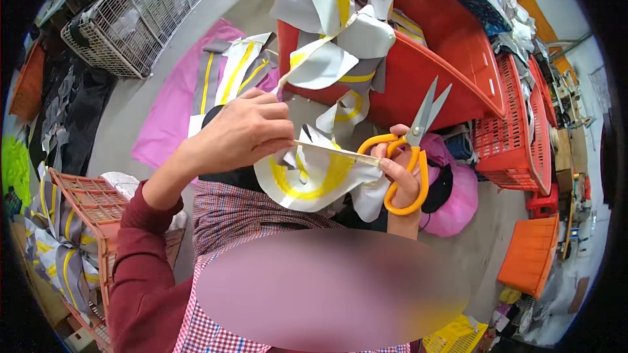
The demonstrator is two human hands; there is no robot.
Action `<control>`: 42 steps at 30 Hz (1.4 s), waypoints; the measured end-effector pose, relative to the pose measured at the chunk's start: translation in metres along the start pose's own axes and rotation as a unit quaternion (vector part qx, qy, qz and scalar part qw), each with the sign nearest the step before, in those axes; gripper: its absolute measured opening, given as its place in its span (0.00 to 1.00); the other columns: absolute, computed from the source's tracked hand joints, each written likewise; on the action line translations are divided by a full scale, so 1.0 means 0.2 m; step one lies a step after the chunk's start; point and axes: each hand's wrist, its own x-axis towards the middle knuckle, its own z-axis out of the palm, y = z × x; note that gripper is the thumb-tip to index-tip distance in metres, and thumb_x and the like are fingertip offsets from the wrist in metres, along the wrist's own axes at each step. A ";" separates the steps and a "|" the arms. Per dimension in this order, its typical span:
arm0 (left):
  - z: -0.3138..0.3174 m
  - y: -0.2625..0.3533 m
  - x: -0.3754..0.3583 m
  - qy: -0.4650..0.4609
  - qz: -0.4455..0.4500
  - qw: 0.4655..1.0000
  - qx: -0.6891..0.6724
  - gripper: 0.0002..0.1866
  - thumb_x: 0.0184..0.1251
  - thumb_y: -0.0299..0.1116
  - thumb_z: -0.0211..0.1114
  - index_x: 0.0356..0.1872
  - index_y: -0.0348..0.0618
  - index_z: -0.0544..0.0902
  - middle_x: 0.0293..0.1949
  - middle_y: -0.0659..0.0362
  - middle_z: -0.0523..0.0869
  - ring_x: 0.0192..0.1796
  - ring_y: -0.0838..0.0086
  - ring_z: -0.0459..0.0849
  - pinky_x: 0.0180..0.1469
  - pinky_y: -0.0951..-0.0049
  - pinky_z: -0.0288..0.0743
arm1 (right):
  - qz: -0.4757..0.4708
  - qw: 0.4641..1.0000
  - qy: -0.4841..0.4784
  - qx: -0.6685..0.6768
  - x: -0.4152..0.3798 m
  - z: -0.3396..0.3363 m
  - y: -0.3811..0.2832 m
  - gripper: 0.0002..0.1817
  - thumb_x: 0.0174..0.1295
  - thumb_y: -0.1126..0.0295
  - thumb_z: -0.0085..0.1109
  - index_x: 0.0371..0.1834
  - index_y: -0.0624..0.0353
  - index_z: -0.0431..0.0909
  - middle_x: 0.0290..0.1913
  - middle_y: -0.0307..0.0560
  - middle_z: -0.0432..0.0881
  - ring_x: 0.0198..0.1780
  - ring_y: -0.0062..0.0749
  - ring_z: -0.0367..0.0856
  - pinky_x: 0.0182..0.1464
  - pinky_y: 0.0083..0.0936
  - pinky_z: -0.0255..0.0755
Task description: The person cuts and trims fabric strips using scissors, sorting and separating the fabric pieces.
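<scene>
Yellow-handled scissors [420, 137] hang from the fingers of my right hand [400, 176], their blades parted and pointing up and away. Between that hand's thumb and fingers is the edge of a white, grey and yellow fabric strip [307, 189]. My left hand [252, 127] is closed in a pinch on the same strip, and the edge runs taut between both hands. Other striped pieces [347, 46] of the fabric drape over the rim of a red bin [432, 72] just beyond my hands. The tips of my left fingers are partly hidden.
A wire basket [140, 16] is at the upper left, with a pink cloth [170, 117] on the floor nearby. An orange crate [98, 202] stands at the left. Red crates [510, 131] and an orange bin [531, 255] are at the right.
</scene>
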 end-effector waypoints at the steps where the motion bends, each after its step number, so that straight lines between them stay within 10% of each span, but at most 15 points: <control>1: -0.04 0.03 -0.01 0.017 -0.013 0.997 0.075 0.05 0.53 0.33 0.68 0.29 0.48 0.80 0.30 0.63 0.76 0.41 0.67 0.76 0.48 0.66 0.69 | 0.001 0.999 -0.020 0.027 0.01 0.01 -0.02 0.28 0.50 0.76 0.56 0.57 0.63 0.64 0.31 0.44 0.75 0.34 0.24 0.72 0.41 0.20 0.65; 8: -0.04 0.11 -0.10 0.176 -0.096 0.976 0.089 0.07 0.49 0.32 0.69 0.27 0.47 0.80 0.32 0.63 0.76 0.43 0.68 0.76 0.45 0.63 0.70 | -0.010 0.999 -0.019 0.043 -0.06 0.01 0.06 0.28 0.49 0.79 0.55 0.57 0.64 0.63 0.31 0.45 0.75 0.36 0.27 0.74 0.45 0.23 0.68; 14: 0.44 -0.12 -0.25 0.117 -0.266 0.952 -0.098 0.11 0.62 0.35 0.65 0.28 0.37 0.80 0.28 0.53 0.76 0.30 0.62 0.80 0.35 0.65 0.74 | 0.116 0.990 -0.061 -0.061 -0.23 0.17 0.22 0.25 0.52 0.83 0.61 0.55 0.62 0.69 0.34 0.39 0.77 0.36 0.17 0.75 0.41 0.15 0.70; 18: 0.56 -0.06 -0.20 0.130 -0.430 0.840 -0.304 0.08 0.60 0.25 0.65 0.36 0.32 0.78 0.29 0.60 0.79 0.34 0.83 0.77 0.37 0.80 0.74 | 0.115 0.969 -0.183 -0.117 -0.26 0.25 0.31 0.22 0.58 0.81 0.59 0.56 0.60 0.69 0.33 0.38 0.75 0.35 0.17 0.74 0.40 0.14 0.68; 24: 0.62 -0.12 -0.26 0.160 -0.396 0.744 -0.513 0.16 0.55 0.22 0.52 0.45 0.32 0.80 0.31 0.63 0.81 0.33 0.82 0.76 0.37 0.79 0.71 | 0.028 0.960 -0.178 -0.213 -0.22 0.23 0.35 0.30 0.53 0.83 0.59 0.61 0.54 0.65 0.38 0.35 0.70 0.35 0.16 0.68 0.39 0.13 0.65; 28: 0.62 -0.18 -0.25 0.145 -0.426 0.751 -0.484 0.16 0.55 0.23 0.48 0.41 0.32 0.80 0.34 0.64 0.81 0.37 0.82 0.77 0.42 0.81 0.71 | 0.075 0.954 -0.107 -0.270 -0.13 0.09 0.28 0.30 0.56 0.68 0.69 0.61 0.58 0.69 0.32 0.37 0.69 0.32 0.20 0.69 0.37 0.17 0.68; 33: 0.71 -0.19 0.03 0.295 -0.416 0.744 -0.432 0.13 0.70 0.35 0.57 0.42 0.34 0.80 0.28 0.63 0.80 0.33 0.80 0.75 0.38 0.80 0.69 | 0.068 0.930 -0.084 -0.353 -0.13 0.01 0.29 0.31 0.53 0.68 0.72 0.59 0.62 0.71 0.36 0.44 0.74 0.33 0.25 0.73 0.39 0.20 0.71; 36: 0.73 -0.21 0.06 0.232 -0.319 0.837 -0.379 0.14 0.73 0.36 0.56 0.43 0.33 0.80 0.27 0.64 0.78 0.32 0.82 0.73 0.37 0.79 0.69 | 0.026 0.914 -0.089 -0.396 -0.17 -0.04 0.29 0.32 0.51 0.68 0.74 0.59 0.64 0.71 0.38 0.46 0.76 0.35 0.26 0.75 0.40 0.21 0.73; 42: 0.66 -0.11 -0.01 0.236 -0.365 0.793 -0.427 0.12 0.74 0.33 0.54 0.39 0.32 0.79 0.26 0.67 0.73 0.31 0.84 0.68 0.32 0.80 0.64 | 0.081 0.918 -0.047 -0.385 -0.16 -0.14 0.25 0.31 0.51 0.69 0.74 0.59 0.65 0.73 0.36 0.44 0.76 0.33 0.24 0.74 0.39 0.20 0.71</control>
